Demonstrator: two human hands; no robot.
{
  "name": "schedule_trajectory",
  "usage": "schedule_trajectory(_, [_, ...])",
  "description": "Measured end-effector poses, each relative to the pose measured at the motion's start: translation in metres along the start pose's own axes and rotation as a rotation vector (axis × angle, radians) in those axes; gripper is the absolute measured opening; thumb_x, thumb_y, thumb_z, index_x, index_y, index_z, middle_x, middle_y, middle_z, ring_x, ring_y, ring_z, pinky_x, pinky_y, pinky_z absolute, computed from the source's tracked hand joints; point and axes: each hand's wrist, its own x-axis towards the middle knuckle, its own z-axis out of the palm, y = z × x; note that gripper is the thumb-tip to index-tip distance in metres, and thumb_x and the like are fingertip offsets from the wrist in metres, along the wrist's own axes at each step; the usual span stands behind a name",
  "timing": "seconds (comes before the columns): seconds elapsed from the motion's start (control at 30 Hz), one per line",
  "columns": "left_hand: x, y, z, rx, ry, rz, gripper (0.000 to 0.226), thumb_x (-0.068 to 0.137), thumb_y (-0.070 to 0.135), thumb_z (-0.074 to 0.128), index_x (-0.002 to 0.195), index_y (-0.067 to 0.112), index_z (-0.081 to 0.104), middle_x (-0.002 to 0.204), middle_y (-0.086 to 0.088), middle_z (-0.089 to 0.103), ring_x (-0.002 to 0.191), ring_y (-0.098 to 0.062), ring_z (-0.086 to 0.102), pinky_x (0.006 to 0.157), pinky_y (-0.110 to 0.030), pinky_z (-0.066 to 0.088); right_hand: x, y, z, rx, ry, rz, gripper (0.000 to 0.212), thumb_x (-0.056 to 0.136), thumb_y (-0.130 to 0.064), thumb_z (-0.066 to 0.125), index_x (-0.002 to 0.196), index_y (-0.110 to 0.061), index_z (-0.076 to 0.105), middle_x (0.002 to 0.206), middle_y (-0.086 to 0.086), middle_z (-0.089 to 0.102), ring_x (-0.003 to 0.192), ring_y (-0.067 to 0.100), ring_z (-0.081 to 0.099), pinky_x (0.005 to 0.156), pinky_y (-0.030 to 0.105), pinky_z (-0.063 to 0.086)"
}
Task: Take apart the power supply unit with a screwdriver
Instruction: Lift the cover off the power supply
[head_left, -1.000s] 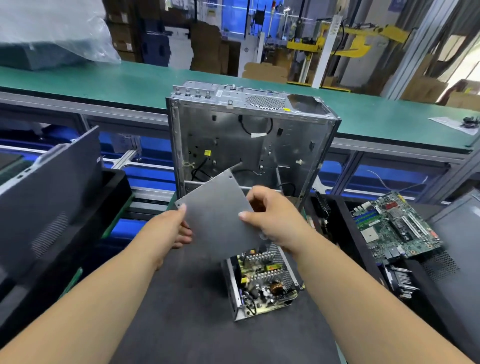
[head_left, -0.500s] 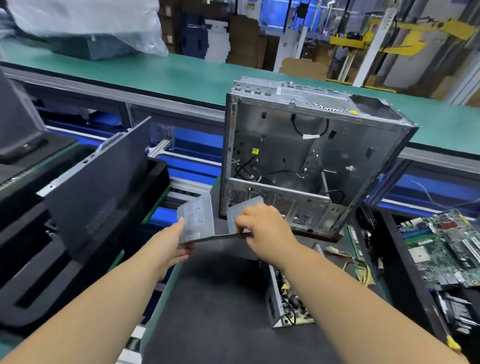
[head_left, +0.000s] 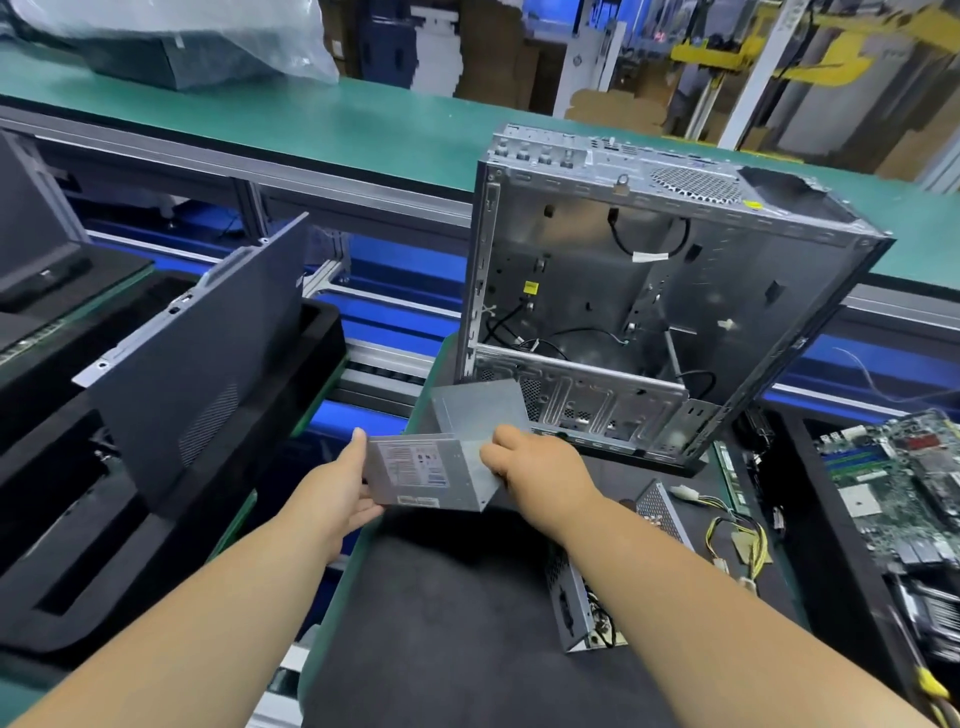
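I hold the grey metal cover of the power supply (head_left: 441, 457) above the left part of the black mat (head_left: 457, 623). It is bent in an L, with a printed label on its near face. My left hand (head_left: 332, 493) grips its left edge and my right hand (head_left: 540, 473) grips its right side. The opened power supply body (head_left: 582, 608) lies on the mat under my right forearm, mostly hidden; its mesh side and circuit parts show. Its yellow and black cable bundle (head_left: 737, 540) trails to the right. No screwdriver is in sight.
An empty silver computer case (head_left: 649, 312) stands upright just behind the cover. Black trays with dark side panels (head_left: 197, 353) fill the left. A green motherboard (head_left: 904, 483) lies in a tray at the right. A green conveyor belt (head_left: 311, 135) runs across the back.
The cover has travelled left and away from the power supply body, and turned so its labelled face shows. My view has swung left.
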Motion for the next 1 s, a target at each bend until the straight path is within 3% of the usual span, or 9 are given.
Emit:
schedule_trajectory(0.13, [-0.001,-0.008,0.006,0.047,-0.028,-0.036,0.049,0.084,0.066,0.05,0.098,0.021,0.062,0.089,-0.002,0.068,0.091,-0.021,0.069,0.107,-0.046,0.044,-0.002,0.006,0.013,0.002,-0.11,0.076,0.029,0.08,0.005,0.053,0.103,-0.013,0.053,0.108,0.007,0.049,0.084,0.033,0.056,0.058,0.037,0.034])
schedule_trajectory(0.23, [-0.003,-0.01,0.009,0.028,-0.049,-0.036,0.051,0.084,0.062,0.052,0.107,0.017,0.061,0.099,-0.009,0.069,0.093,-0.023,0.069,0.094,-0.036,0.054,-0.005,0.01,0.015,0.079,-0.146,0.17,0.035,0.082,0.007,0.052,0.113,-0.011,0.05,0.114,0.009,0.048,0.091,0.033,0.057,0.064,0.039,0.046])
schedule_trajectory(0.37, [-0.009,-0.015,0.015,0.024,-0.129,-0.025,0.044,0.082,0.054,0.056,0.108,0.019,0.059,0.105,-0.013,0.069,0.094,-0.024,0.072,0.083,-0.033,0.057,-0.006,0.017,0.015,0.134,-0.204,0.281,0.038,0.084,0.01,0.048,0.118,-0.006,0.045,0.12,0.014,0.043,0.08,0.032,0.05,0.06,0.038,0.037])
schedule_trajectory(0.5, [-0.014,-0.02,0.024,0.001,-0.145,0.001,0.038,0.09,0.041,0.054,0.12,0.018,0.06,0.12,-0.01,0.065,0.107,-0.021,0.066,0.098,-0.034,0.052,-0.005,0.02,0.015,0.246,-0.31,0.283,0.035,0.087,0.007,0.046,0.12,-0.004,0.041,0.124,0.018,0.038,0.083,0.035,0.055,0.069,0.043,0.046])
schedule_trajectory(0.6, [-0.017,-0.025,0.026,0.053,-0.111,0.038,0.025,0.089,0.033,0.055,0.109,0.021,0.063,0.123,0.002,0.063,0.111,-0.01,0.058,0.107,-0.032,0.042,-0.003,0.02,0.013,0.322,-0.284,0.343,0.036,0.09,-0.002,0.048,0.125,-0.008,0.041,0.127,0.014,0.039,0.087,0.034,0.054,0.069,0.039,0.041])
schedule_trajectory(0.7, [-0.02,-0.026,0.027,0.094,-0.123,0.022,0.049,0.085,0.039,0.057,0.13,0.019,0.054,0.131,0.003,0.058,0.122,-0.015,0.054,0.114,-0.039,0.036,-0.009,0.024,0.01,0.245,-0.277,0.386,0.038,0.091,-0.016,0.054,0.127,-0.01,0.044,0.127,0.012,0.044,0.099,0.033,0.052,0.078,0.039,0.041])
schedule_trajectory(0.8, [-0.021,-0.028,0.029,0.129,-0.146,0.016,0.058,0.075,0.043,0.056,0.128,0.021,0.052,0.123,0.007,0.06,0.118,-0.013,0.055,0.114,-0.04,0.036,-0.023,0.032,0.009,0.09,-0.306,0.421,0.048,0.088,-0.034,0.057,0.13,-0.013,0.047,0.126,0.01,0.048,0.112,0.033,0.051,0.093,0.042,0.037])
schedule_trajectory(0.9, [-0.019,-0.03,0.031,0.116,-0.126,0.042,0.032,0.086,0.038,0.053,0.115,0.024,0.051,0.102,0.011,0.055,0.097,-0.007,0.054,0.111,-0.039,0.039,-0.035,0.038,0.014,0.074,-0.332,0.494,0.052,0.09,-0.048,0.054,0.129,-0.014,0.048,0.125,0.009,0.052,0.112,0.032,0.053,0.097,0.045,0.033])
schedule_trajectory(1.0, [-0.023,-0.027,0.039,0.214,-0.053,0.088,0.018,0.085,0.037,0.045,0.097,0.028,0.055,0.1,0.003,0.056,0.095,-0.017,0.054,0.101,-0.04,0.045,-0.04,0.037,0.022,0.145,-0.315,0.542,0.054,0.094,-0.053,0.048,0.128,-0.012,0.049,0.126,0.01,0.054,0.112,0.031,0.054,0.098,0.045,0.031])
